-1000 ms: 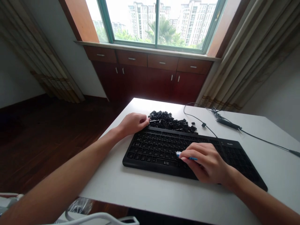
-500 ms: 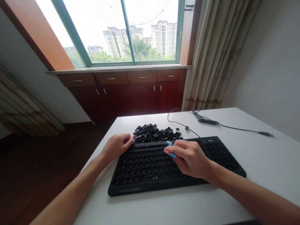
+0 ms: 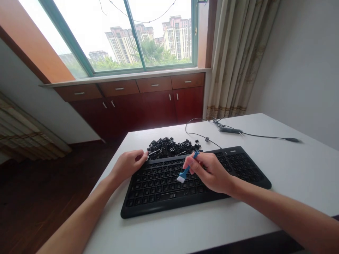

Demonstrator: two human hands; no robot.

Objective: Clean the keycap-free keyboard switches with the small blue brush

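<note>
A black keyboard (image 3: 238,169) with its keycaps removed lies on the white table (image 3: 291,169). A pile of loose black keycaps (image 3: 169,146) sits just behind its far left edge. My right hand (image 3: 209,173) pinches a small blue brush (image 3: 185,172), white bristles down on the middle rows of the keyboard. My left hand (image 3: 128,164) rests curled at the keyboard's far left corner, fingertips touching the frame beside the keycap pile; nothing shows inside the fingers.
A black cable (image 3: 203,135) with an inline plug runs across the table behind the keyboard to the right. Beyond the table stand dark red cabinets (image 3: 148,102) under a window, with curtains (image 3: 235,60) at right. The floor drops off left of the table.
The view swung right. My right hand turned the brush so its bristles now point down onto the keys a little left of before. My left hand stayed at the keyboard's corner.
</note>
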